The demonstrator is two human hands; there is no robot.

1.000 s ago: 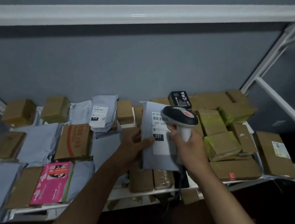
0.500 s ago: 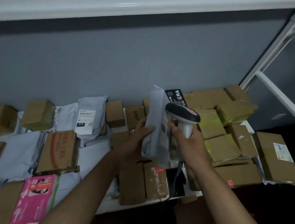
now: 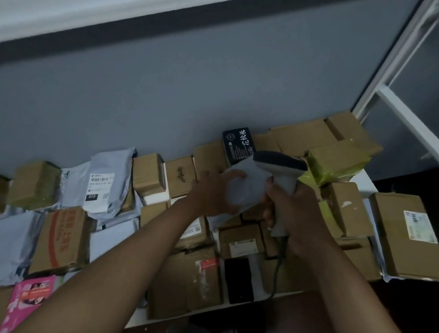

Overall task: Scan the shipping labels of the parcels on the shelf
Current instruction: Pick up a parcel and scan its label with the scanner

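My left hand (image 3: 210, 193) grips a grey poly mailer (image 3: 243, 188) by its left edge, held low over the parcels in the middle of the shelf; its plain side faces me and its label is hidden. My right hand (image 3: 293, 213) holds the handle of a grey barcode scanner (image 3: 279, 167), whose dark head sits just right of the mailer. The scanner's cable (image 3: 277, 274) hangs down past the shelf's front edge. Another grey mailer with a white label marked 010 (image 3: 101, 186) lies at the back left.
Several cardboard boxes and grey mailers cover the white shelf (image 3: 172, 313). A black box with white characters (image 3: 237, 145) leans on the grey back wall. A pink packet (image 3: 27, 302) lies front left, yellow-taped boxes (image 3: 336, 162) at the right. The white shelf frame (image 3: 418, 135) rises at right.
My left hand has turned the mailer over and lowered it toward the parcels; its label, seen a second ago, now faces away. The scanner has stayed beside it.
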